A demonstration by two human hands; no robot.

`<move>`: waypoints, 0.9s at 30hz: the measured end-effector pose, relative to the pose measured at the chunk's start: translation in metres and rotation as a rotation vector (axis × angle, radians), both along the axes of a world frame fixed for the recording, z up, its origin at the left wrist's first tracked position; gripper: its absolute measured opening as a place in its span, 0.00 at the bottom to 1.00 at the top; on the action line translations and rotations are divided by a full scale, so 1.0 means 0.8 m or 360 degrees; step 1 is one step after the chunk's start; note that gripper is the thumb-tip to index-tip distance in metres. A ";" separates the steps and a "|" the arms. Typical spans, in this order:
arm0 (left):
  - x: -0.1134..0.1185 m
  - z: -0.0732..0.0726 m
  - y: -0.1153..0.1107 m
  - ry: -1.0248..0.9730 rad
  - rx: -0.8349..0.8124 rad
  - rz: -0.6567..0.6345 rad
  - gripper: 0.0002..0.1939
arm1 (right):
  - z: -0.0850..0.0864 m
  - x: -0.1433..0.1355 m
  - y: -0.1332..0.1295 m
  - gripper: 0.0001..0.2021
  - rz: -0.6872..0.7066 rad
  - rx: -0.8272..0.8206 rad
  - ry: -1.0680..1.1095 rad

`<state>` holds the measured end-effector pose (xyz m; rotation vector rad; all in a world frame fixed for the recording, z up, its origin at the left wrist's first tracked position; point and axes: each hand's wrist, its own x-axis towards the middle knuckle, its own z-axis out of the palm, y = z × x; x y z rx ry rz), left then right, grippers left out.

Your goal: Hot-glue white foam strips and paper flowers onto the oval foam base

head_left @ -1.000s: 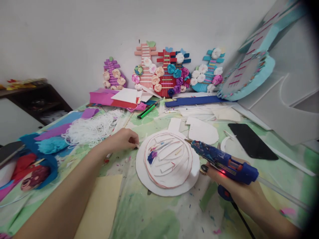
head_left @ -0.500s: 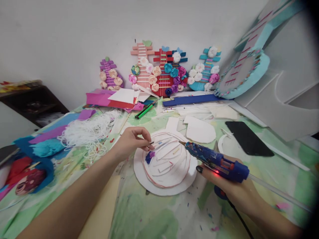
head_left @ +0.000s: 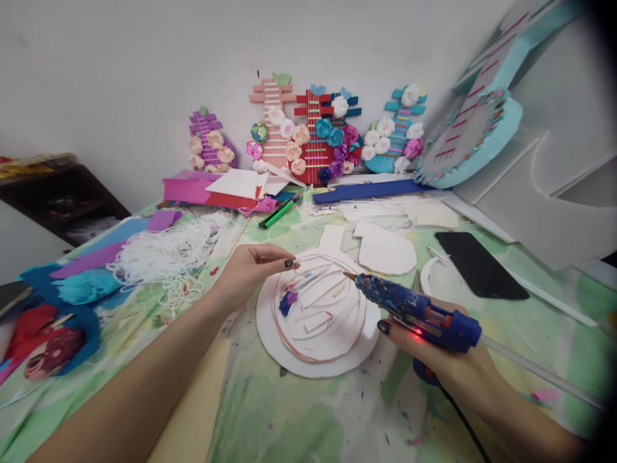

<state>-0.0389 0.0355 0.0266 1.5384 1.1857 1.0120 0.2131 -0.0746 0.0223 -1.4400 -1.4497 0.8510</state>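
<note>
A white guitar-shaped cutout (head_left: pixel 270 328) lies on the table, with a smaller round outline and white strips on top. Over its upper left edge is my left hand (head_left: pixel 253 267), thumb and fingertips pinched together; anything between them is too small to make out. My right hand (head_left: pixel 434 354) is wrapped round a blue glue gun (head_left: pixel 419 312), whose tip hangs above the right part of the cutout. A clear glue stick (head_left: pixel 535 370) sticks out of its back and a red light glows on it. A crumpled purple scrap (head_left: pixel 288 303) rests on the cutout's left side.
Decorated small guitars (head_left: pixel 313 141) stand along the wall, and a larger light-blue one (head_left: pixel 501 128) leans at right. White string (head_left: pixel 168 254) is heaped at left. A green cutter (head_left: pixel 279 213), a white cutout piece (head_left: pixel 388 249) and a black phone (head_left: pixel 482 265) lie around the work.
My left hand has moved slightly up, its fingers straighter and its thumb lifted from near the purple scrap to the cutout's upper edge. The glue gun has hardly moved.
</note>
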 end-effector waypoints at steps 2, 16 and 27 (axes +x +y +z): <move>0.000 -0.002 0.001 0.0004 -0.0041 0.0052 0.09 | 0.000 0.000 0.000 0.09 -0.0014 -0.0003 -0.0008; 0.000 -0.017 0.004 -0.0004 0.0022 -0.0129 0.04 | -0.003 -0.001 -0.001 0.11 0.0017 -0.0049 0.0089; 0.020 -0.012 -0.014 -0.0248 -0.0313 -0.0076 0.07 | -0.005 0.002 -0.001 0.08 0.0032 -0.0095 0.0113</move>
